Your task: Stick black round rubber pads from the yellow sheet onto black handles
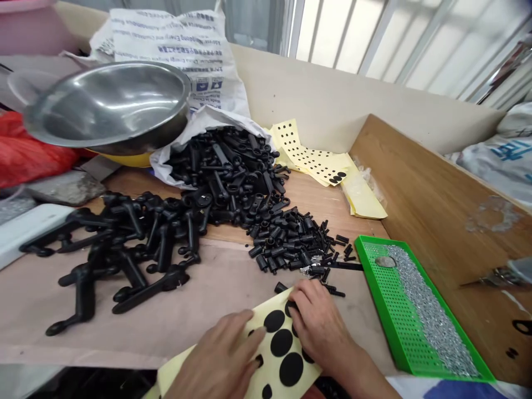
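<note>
A yellow backing sheet (253, 327) with round black stickers (281, 342) lies at the front of the bench under both hands. My left hand (216, 357) rests its spread fingers on the sheet. My right hand (316, 321) presses on it too, fingertips beside a sticker. Just beyond my right hand sit a heap of short black plastic pieces (286, 244) and a loose one (281, 287). Further left lie longer black plastic handles (133, 271). A larger pile of black parts (224, 177) spills from a white woven sack (178, 61).
A green perforated tray (393, 310) holding small silver screws (432, 316) stands at the right, against a wooden board (432, 199). A steel bowl (103, 105) tilts at the back left. Used yellow sheets (316, 160) lie at the back.
</note>
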Action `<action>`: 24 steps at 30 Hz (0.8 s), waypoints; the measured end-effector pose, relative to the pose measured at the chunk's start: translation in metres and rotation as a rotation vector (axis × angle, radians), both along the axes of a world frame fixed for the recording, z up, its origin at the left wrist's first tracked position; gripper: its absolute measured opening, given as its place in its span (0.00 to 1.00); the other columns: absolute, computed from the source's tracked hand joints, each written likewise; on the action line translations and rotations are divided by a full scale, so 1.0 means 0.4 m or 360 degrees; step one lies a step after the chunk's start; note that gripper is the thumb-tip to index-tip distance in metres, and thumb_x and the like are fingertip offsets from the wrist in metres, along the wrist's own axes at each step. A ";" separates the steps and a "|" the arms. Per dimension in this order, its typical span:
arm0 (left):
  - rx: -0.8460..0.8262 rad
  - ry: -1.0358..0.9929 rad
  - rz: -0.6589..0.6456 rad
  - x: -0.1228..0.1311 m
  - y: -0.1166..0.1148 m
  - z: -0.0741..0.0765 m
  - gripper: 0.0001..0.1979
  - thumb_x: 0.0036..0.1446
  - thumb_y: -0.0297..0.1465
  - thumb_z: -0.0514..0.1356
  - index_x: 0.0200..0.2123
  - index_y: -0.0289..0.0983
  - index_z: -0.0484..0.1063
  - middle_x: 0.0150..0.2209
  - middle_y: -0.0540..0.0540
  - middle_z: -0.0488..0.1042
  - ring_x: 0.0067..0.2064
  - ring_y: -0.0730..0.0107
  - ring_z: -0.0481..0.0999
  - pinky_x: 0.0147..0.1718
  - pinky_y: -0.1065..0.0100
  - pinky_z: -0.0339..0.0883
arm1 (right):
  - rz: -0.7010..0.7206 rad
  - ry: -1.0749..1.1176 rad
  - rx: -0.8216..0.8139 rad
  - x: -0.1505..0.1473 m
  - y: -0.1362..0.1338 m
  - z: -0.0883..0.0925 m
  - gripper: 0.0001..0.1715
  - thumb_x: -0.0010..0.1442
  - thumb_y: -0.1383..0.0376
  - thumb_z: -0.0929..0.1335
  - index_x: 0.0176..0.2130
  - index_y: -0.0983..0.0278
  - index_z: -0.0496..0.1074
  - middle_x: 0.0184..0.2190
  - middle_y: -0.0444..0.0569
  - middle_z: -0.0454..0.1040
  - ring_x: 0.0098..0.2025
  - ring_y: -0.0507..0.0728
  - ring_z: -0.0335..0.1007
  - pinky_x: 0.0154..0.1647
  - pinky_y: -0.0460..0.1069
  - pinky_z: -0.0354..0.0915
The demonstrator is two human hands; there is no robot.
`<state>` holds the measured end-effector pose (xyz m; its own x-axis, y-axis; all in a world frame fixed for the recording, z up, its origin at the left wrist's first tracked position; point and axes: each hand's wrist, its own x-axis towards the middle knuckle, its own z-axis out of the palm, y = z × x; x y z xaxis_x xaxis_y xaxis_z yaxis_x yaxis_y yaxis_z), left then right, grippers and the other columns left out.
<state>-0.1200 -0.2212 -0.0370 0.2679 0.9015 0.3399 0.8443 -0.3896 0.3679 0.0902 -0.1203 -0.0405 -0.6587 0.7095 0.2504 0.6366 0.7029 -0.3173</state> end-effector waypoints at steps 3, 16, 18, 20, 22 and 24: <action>-0.0244 -0.0018 -0.0069 0.059 0.087 0.008 0.17 0.59 0.24 0.49 0.49 0.41 0.68 0.50 0.41 0.71 0.47 0.57 0.73 0.43 0.57 0.72 | 0.0003 0.0002 0.0000 0.001 -0.013 -0.010 0.10 0.60 0.74 0.59 0.38 0.65 0.66 0.36 0.52 0.66 0.38 0.60 0.59 0.39 0.56 0.58; -0.0378 -0.0586 0.0066 0.080 0.261 0.046 0.14 0.55 0.22 0.50 0.36 0.38 0.73 0.34 0.47 0.77 0.36 0.67 0.77 0.37 0.69 0.71 | -0.0029 0.0217 0.0373 -0.001 0.003 -0.068 0.10 0.54 0.74 0.60 0.35 0.63 0.66 0.33 0.50 0.68 0.33 0.59 0.58 0.34 0.53 0.53; -0.0335 -0.0681 0.0153 0.066 0.276 0.057 0.12 0.56 0.25 0.51 0.36 0.39 0.73 0.33 0.48 0.77 0.35 0.67 0.76 0.35 0.68 0.70 | -0.0044 0.0228 0.0421 -0.003 0.007 -0.073 0.10 0.52 0.75 0.61 0.33 0.63 0.66 0.32 0.49 0.68 0.32 0.59 0.58 0.34 0.52 0.52; -0.0307 -0.0731 0.0223 0.053 0.295 0.066 0.11 0.57 0.27 0.51 0.36 0.38 0.73 0.32 0.48 0.76 0.34 0.67 0.76 0.33 0.68 0.69 | -0.0053 0.0226 0.0436 -0.004 0.009 -0.071 0.09 0.50 0.75 0.62 0.32 0.63 0.65 0.31 0.49 0.68 0.32 0.58 0.58 0.33 0.52 0.52; -0.0280 -0.0729 0.0253 0.045 0.316 0.070 0.10 0.58 0.29 0.51 0.35 0.38 0.73 0.32 0.48 0.75 0.33 0.67 0.75 0.33 0.68 0.68 | -0.0060 0.0209 0.0433 -0.005 0.010 -0.066 0.09 0.50 0.75 0.62 0.31 0.63 0.65 0.31 0.49 0.68 0.32 0.58 0.58 0.33 0.52 0.52; -0.0241 -0.0727 0.0263 0.044 0.342 0.072 0.10 0.58 0.29 0.51 0.34 0.38 0.73 0.32 0.48 0.75 0.34 0.66 0.74 0.34 0.67 0.68 | -0.0067 0.0176 0.0414 -0.004 0.012 -0.059 0.09 0.51 0.75 0.62 0.30 0.63 0.65 0.30 0.49 0.67 0.31 0.58 0.57 0.32 0.52 0.52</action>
